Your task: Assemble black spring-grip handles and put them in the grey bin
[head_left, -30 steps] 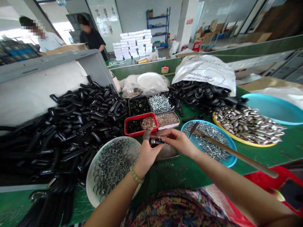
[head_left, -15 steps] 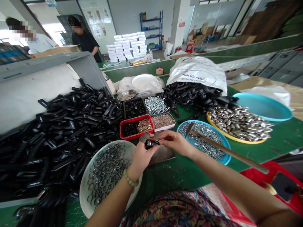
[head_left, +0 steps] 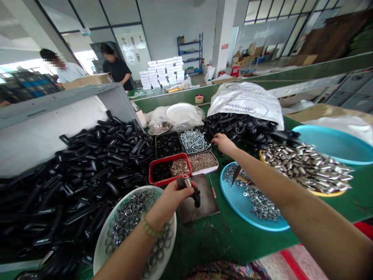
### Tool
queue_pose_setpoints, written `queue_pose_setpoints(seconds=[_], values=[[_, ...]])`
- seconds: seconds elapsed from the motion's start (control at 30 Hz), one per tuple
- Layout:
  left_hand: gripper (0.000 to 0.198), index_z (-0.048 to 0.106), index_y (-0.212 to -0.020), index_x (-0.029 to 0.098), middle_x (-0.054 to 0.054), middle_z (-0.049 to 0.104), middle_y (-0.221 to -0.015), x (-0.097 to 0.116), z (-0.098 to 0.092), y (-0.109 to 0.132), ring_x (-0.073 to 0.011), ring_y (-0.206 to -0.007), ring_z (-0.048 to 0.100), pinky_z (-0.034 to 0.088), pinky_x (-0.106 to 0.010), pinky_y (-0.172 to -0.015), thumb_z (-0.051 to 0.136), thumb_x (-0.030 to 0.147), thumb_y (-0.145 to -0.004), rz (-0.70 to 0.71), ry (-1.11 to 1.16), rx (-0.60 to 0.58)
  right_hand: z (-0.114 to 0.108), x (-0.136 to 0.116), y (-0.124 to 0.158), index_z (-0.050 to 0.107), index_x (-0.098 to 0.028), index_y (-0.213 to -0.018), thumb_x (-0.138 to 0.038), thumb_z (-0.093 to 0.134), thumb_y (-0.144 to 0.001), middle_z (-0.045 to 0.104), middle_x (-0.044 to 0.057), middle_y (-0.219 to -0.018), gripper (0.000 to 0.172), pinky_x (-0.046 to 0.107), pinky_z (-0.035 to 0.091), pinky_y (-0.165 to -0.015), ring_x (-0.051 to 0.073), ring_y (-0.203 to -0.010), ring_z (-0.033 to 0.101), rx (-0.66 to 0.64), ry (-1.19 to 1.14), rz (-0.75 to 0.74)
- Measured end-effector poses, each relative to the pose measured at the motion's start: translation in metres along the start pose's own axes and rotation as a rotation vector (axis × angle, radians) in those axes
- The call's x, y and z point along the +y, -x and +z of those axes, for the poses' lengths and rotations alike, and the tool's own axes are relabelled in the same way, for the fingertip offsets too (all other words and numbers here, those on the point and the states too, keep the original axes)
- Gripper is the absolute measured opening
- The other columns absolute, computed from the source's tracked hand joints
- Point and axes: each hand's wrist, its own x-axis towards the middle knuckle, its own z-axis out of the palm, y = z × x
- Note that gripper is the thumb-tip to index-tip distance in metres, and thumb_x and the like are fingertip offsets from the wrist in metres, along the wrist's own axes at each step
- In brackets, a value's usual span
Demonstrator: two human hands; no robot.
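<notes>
My left hand (head_left: 175, 196) is closed around a black plastic part (head_left: 197, 197) with a silvery coil spring (head_left: 187, 180) standing up from it. It is above a dark metal plate (head_left: 204, 212) on the green table. My right hand (head_left: 225, 144) reaches forward to the right edge of the tray of long silvery screws (head_left: 194, 140). Its fingertips are pinched together, and a thin silvery piece that looks like a screw shows at them. In front of that tray is a box of small brassy parts (head_left: 204, 161), beside a red tray (head_left: 153, 179) of black pieces and small screws.
Black handle-like parts (head_left: 96, 171) are heaped at left. A white bowl of metal rings (head_left: 131, 212) sits near my left forearm. Under my right forearm are a blue tray of nuts (head_left: 233, 210) and a hammer (head_left: 236, 175). Metal sleeves (head_left: 314, 167) lie farther right. Two people work behind.
My right hand has left the part in my left hand and moved forward to the screw tray. My left hand has turned the part, so its spring now points up. The view has tilted upward.
</notes>
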Motion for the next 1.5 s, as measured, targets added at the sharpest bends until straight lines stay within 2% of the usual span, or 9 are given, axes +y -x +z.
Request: queue_pose_setpoints(seconds=[0.17,0.3,0.43,0.53,0.63,0.7,0.8,1.23,1.5], values=[[0.011,0.069,-0.074,0.016,-0.003,0.068,-0.075,0.008,-0.001,0.012,-0.0173,-0.073,0.059,0.045,-0.027,-0.073,0.071,0.017,-0.063,0.089,-0.195,0.048,0.007,0.034,-0.019,0.071,-0.02,-0.08,-0.006,0.064,-0.067,0.062,0.013,-0.116,0.021,0.044,0.037,-0.091,0.029,-0.108,0.05,-0.084,0.011,-0.093],[0.012,0.066,-0.077,0.017,-0.003,0.065,-0.076,0.007,-0.006,0.02,-0.0179,-0.072,0.057,0.044,-0.027,-0.07,0.068,0.029,-0.072,0.224,-0.429,0.113,0.001,0.036,-0.007,0.067,-0.021,-0.073,-0.012,0.062,-0.071,0.065,0.009,-0.11,0.011,0.039,0.035,-0.095,0.025,-0.108,0.052,-0.038,-0.049,-0.142],[0.016,0.059,-0.079,0.019,-0.002,0.06,-0.077,0.001,-0.005,0.017,-0.0167,-0.072,0.052,0.04,-0.027,-0.069,0.054,0.032,-0.085,0.369,-0.594,0.205,-0.01,0.016,0.013,0.059,-0.018,-0.101,-0.028,0.044,-0.085,0.06,0.016,-0.111,0.024,0.044,0.041,-0.085,0.027,-0.1,0.056,0.238,-0.135,0.003],[0.02,0.057,-0.08,0.019,-0.002,0.056,-0.075,-0.002,-0.001,0.012,-0.0165,-0.07,0.049,0.038,-0.027,-0.067,0.046,0.033,-0.089,0.384,-0.627,0.197,-0.01,-0.032,0.042,0.046,-0.022,-0.111,-0.037,0.037,-0.089,0.06,0.008,-0.09,0.028,0.035,0.047,-0.059,0.017,-0.062,0.058,0.524,-0.565,0.197],[0.02,0.057,-0.079,0.019,-0.001,0.057,-0.072,-0.001,0.0,0.012,-0.017,-0.068,0.049,0.038,-0.027,-0.066,0.049,0.036,-0.087,0.329,-0.635,0.107,-0.005,-0.096,0.084,0.045,-0.026,-0.099,-0.041,0.059,-0.079,0.051,-0.005,-0.069,0.029,0.023,0.039,-0.041,0.009,-0.044,0.044,0.277,-0.922,0.262],[0.019,0.06,-0.083,0.02,-0.002,0.06,-0.076,0.001,0.0,0.015,-0.0187,-0.071,0.052,0.039,-0.028,-0.069,0.053,0.037,-0.085,0.293,-0.609,0.065,-0.004,-0.132,0.11,0.048,-0.023,-0.086,-0.047,0.057,-0.081,0.048,-0.005,-0.067,0.026,0.023,0.041,-0.041,0.01,-0.048,0.048,-0.057,-1.079,0.26],[0.019,0.064,-0.087,0.021,-0.005,0.065,-0.083,0.003,0.0,0.022,-0.0221,-0.078,0.056,0.04,-0.03,-0.078,0.057,0.037,-0.083,0.269,-0.551,0.051,-0.006,-0.165,0.132,0.049,-0.021,-0.073,-0.057,0.048,-0.084,0.046,-0.003,-0.066,0.038,0.025,0.047,-0.045,0.012,-0.054,0.052,-0.264,-1.22,0.327],[0.025,0.063,-0.072,0.021,-0.004,0.06,-0.062,-0.006,-0.006,0.035,-0.0188,-0.059,0.054,0.039,-0.027,-0.064,0.059,0.044,-0.08,0.346,-0.725,0.095,-0.011,-0.196,0.129,0.046,-0.021,-0.063,-0.048,0.042,-0.089,0.042,-0.004,-0.057,0.038,0.025,0.035,-0.052,0.012,-0.054,0.041,-0.187,-1.001,0.21],[0.027,0.061,-0.07,0.021,-0.005,0.059,-0.063,-0.008,-0.001,0.033,-0.0217,-0.062,0.058,0.039,-0.03,-0.067,0.055,0.044,-0.083,0.312,-0.867,0.188,0.018,-0.209,0.144,0.046,-0.021,-0.068,-0.056,0.039,-0.089,0.044,-0.002,-0.061,0.041,0.026,0.038,-0.053,0.013,-0.057,0.043,0.05,-1.081,0.334]])
